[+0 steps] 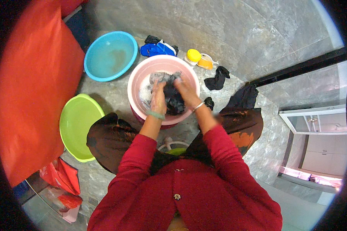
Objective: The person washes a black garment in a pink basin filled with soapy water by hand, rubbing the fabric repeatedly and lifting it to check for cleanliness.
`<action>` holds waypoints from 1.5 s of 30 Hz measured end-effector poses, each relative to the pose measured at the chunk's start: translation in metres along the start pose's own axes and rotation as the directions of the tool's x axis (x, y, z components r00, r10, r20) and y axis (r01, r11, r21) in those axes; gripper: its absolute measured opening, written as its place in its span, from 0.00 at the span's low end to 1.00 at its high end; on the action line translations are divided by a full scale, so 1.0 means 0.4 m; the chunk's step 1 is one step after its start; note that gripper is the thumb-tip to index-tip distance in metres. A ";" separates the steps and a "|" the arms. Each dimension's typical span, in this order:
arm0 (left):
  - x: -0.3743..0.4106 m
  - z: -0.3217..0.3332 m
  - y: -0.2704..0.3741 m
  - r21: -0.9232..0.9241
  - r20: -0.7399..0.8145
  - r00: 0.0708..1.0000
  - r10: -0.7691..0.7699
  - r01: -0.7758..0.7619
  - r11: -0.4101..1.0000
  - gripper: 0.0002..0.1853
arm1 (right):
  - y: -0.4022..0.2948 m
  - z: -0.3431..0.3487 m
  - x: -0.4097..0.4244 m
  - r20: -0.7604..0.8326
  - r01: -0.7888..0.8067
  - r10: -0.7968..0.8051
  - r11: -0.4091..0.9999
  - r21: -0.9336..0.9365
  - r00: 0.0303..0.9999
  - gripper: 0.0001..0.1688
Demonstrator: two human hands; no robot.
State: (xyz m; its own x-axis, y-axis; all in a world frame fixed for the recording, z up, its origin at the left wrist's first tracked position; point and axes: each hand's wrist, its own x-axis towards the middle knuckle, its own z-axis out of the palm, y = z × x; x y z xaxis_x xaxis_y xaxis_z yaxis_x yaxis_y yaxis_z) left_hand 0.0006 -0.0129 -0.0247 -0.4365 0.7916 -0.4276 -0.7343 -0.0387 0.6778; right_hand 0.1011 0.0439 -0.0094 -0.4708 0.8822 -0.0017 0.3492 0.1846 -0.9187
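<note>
Both of my hands are inside a round pink plastic basin (134, 86) that stands before me between my knees. A wet black cloth (173, 98), with foam over its upper end, lies between them. My left hand (158, 99) presses against the left side of the cloth, a pale green bangle at its wrist. From the right, my right hand (188, 91) grips the upper part of the cloth; a silver bangle circles that wrist. Motion blurs the fingers, and some are hidden by foam and cloth. White suds (145, 89) lie along the basin's left inside.
A blue basin (104, 57) holds cloudy water; a lime-green basin (81, 127) sits at left. Beyond the pink basin are blue slippers (156, 49), a yellow-lidded tub (193, 55) and a brush (206, 62). A black sock (217, 79) lies at right. Red fabric (37, 95) hangs left.
</note>
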 end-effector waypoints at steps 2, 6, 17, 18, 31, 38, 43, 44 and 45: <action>0.027 -0.030 -0.045 -0.014 -0.017 0.997 -0.070 0.070 0.997 0.21 | 0.013 0.058 -0.045 -0.013 0.020 -0.020 0.999 0.049 1.000 0.43; 0.060 -0.088 -0.075 -0.159 0.151 0.960 -0.234 0.257 0.953 0.30 | 0.009 0.066 -0.052 0.043 -0.139 0.144 0.985 -0.104 0.989 0.28; 0.000 -0.020 -0.017 -0.062 -0.068 0.967 -0.245 0.241 0.969 0.17 | -0.051 0.046 0.026 -0.067 -0.145 0.128 0.887 -0.438 0.989 0.21; -0.019 -0.006 -0.047 -0.068 0.070 0.990 -0.120 0.125 0.990 0.15 | 0.028 0.009 0.074 -0.095 -0.154 0.124 0.872 -0.466 0.988 0.21; 0.092 -0.163 -0.078 -0.261 0.252 0.964 -0.082 0.150 0.954 0.17 | -0.098 0.118 -0.073 -0.054 0.059 -0.083 0.935 -0.350 0.995 0.21; -0.057 0.060 0.052 0.224 0.237 0.968 0.080 -0.135 0.965 0.18 | 0.109 -0.087 0.111 -0.082 -0.089 0.062 0.921 -0.378 0.995 0.22; -0.021 -0.002 0.061 0.253 0.096 0.989 -0.115 0.088 0.964 0.14 | 0.087 -0.112 0.062 -0.244 -0.035 0.023 0.998 -0.045 0.970 0.22; -0.011 -0.017 0.028 0.130 0.029 0.972 -0.234 0.228 0.965 0.14 | 0.070 -0.085 0.043 -0.224 0.007 -0.008 1.000 -0.004 0.975 0.22; -0.004 -0.036 -0.006 0.000 -0.027 0.931 -0.363 0.364 0.932 0.15 | 0.046 -0.044 0.018 -0.221 0.112 -0.144 0.982 -0.149 0.965 0.20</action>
State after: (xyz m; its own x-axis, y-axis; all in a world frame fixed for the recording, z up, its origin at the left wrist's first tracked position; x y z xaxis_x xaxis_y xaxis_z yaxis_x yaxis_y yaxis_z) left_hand -0.0044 -0.0230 -0.0344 -0.1536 0.7349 -0.6606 -0.8425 0.2519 0.4761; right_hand 0.1185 0.0612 -0.0192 -0.3253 0.9201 0.2180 0.4112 0.3453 -0.8436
